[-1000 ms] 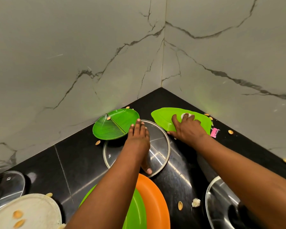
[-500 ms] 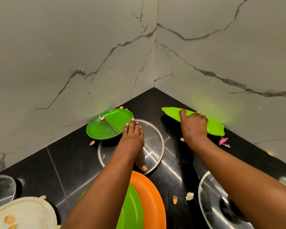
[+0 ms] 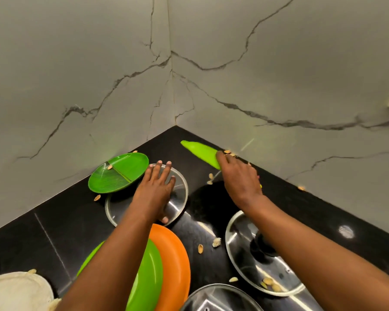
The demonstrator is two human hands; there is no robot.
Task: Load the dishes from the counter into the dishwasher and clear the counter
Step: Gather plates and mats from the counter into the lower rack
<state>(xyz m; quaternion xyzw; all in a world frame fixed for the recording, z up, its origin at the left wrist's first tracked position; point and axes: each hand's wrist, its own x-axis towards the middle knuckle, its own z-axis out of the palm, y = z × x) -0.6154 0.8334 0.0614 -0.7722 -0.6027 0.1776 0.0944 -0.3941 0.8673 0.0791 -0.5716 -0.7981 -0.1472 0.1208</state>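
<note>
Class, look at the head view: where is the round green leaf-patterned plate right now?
The round green leaf-patterned plate sits left of centre on the black counter by the left wall, its edge overlapping the glass lid under the left hand.

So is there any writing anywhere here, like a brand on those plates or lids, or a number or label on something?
None can be read.
Round green plate: leaf-vein pattern only, no lettering.
Light green plate gripped by the right hand: plain.
Glass lid under the left hand: no visible marking.
Orange plate: plain.
Wall: marble veins, no signs.
</note>
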